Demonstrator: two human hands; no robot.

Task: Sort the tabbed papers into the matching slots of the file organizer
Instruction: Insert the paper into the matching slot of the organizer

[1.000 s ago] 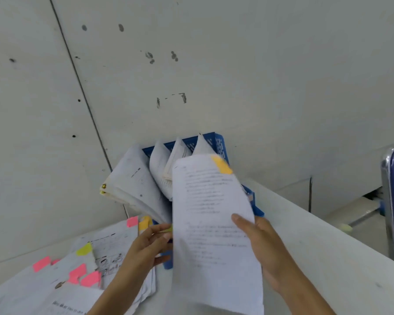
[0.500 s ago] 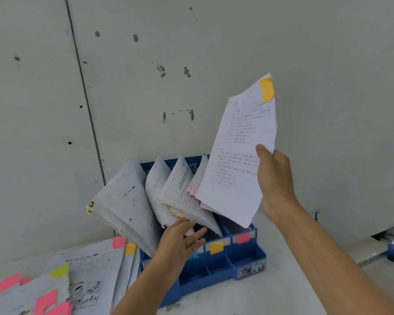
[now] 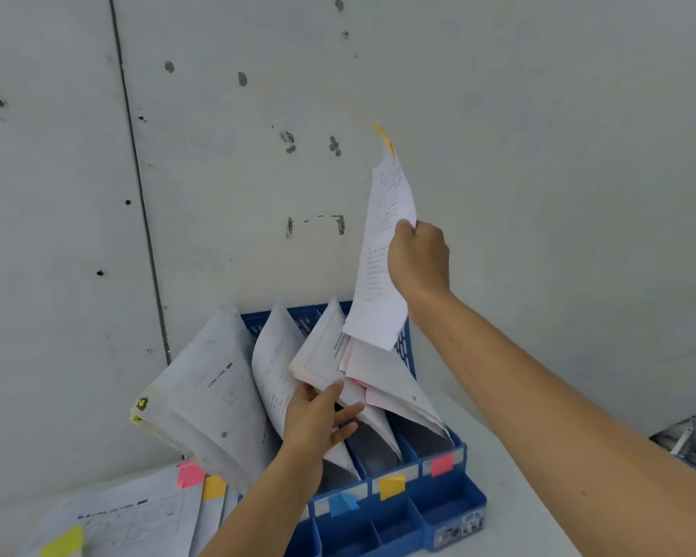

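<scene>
Right hand is pinching an orange-tabbed sheet above the part-filled file organizer, left hand, fingers spread, parting filed papers, unsorted pile waiting beside it.

Print on the orange-tabbed sheet is too blurred to read. The left hand and its forearm hide the leftmost slot label of the file organizer. Edges cut off the loose papers and a metal object.

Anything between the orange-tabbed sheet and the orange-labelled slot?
Yes: filed papers lean across the slot openings behind the orange label. The left hand touches them; the right hand holds the orange-tabbed sheet above the file organizer.
</scene>
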